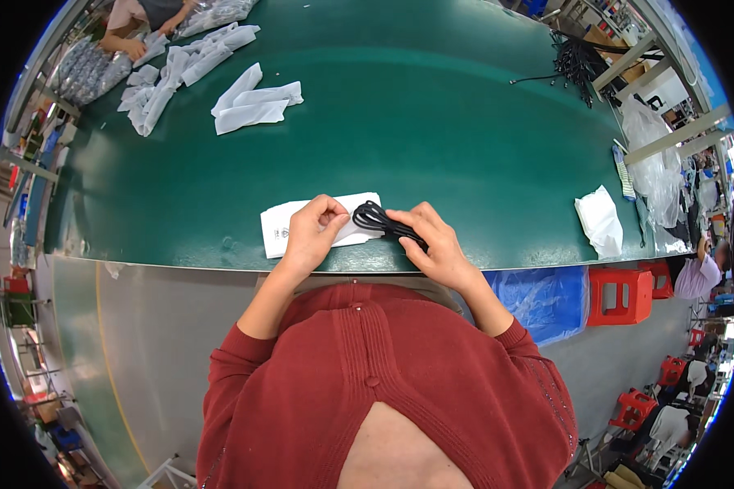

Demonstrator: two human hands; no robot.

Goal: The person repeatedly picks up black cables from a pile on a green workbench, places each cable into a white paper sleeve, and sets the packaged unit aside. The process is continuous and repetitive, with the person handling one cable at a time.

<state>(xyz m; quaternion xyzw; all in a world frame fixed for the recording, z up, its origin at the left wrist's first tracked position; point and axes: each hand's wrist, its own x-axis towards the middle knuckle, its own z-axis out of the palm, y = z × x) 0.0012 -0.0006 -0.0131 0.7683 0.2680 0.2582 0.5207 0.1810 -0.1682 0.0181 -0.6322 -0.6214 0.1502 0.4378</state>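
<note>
A flat white plastic bag (277, 232) with small dark printing lies near the front edge of the green table. My left hand (311, 232) rests over it, thumb and forefinger pinched together on the bag. In my right hand (439, 248) is a coiled black cable (373, 217), bundled into loops. Its looped end reaches left over the bag's right end, close to my left fingertips. The part of the coil under my right fingers is hidden.
White bags (257, 102) lie far left, near another person's hands (134, 49) and a pile of wrapped items (90, 72). Black cables (575, 69) are heaped far right. Another white bag (600, 222) sits at right. A blue bin (538, 301) and red stool (620, 296) stand below the table edge.
</note>
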